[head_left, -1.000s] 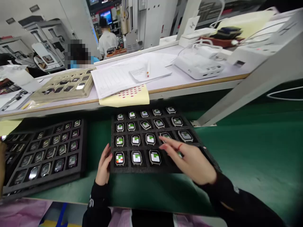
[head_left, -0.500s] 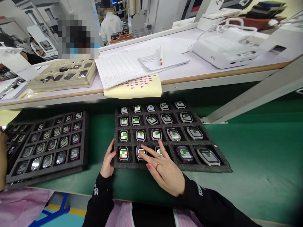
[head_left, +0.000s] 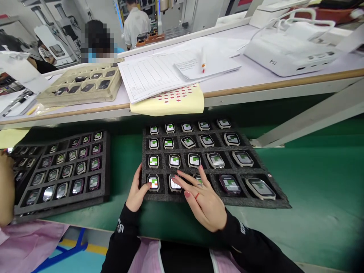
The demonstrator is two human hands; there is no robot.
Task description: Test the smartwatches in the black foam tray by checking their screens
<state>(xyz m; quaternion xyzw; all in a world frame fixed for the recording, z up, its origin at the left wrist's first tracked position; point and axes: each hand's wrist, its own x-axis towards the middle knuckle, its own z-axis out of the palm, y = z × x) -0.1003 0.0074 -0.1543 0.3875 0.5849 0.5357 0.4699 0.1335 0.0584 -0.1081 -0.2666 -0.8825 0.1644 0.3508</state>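
A dark grey foam tray (head_left: 217, 202) lies on the green bench, with smartwatches in rows of square pockets. Many of their lit screens show green and white blocks. My left hand (head_left: 137, 192) grips the tray's left edge, its thumb reaching onto the front-left smartwatch (head_left: 154, 183), whose screen also has an orange block. With fingers spread, my right hand (head_left: 207, 203) is over the front row. One fingertip is at the second smartwatch (head_left: 174, 185), and the hand partly covers the third smartwatch (head_left: 196, 176). Whether the fingertips press the screens I cannot tell.
More watches fill another foam tray (head_left: 107, 170) at left, near a co-worker's arm (head_left: 6, 189). On the raised shelf (head_left: 241, 88) are a cream plastic tray (head_left: 82, 99), paper sheets (head_left: 153, 76), a pen (head_left: 203, 60) and a white device (head_left: 284, 57). A slanted metal post (head_left: 307, 113) stands at right.
My left thumb has moved from the tray's edge onto the front-left smartwatch. My right hand keeps its spread pose over the front row. The whole view has shifted slightly.
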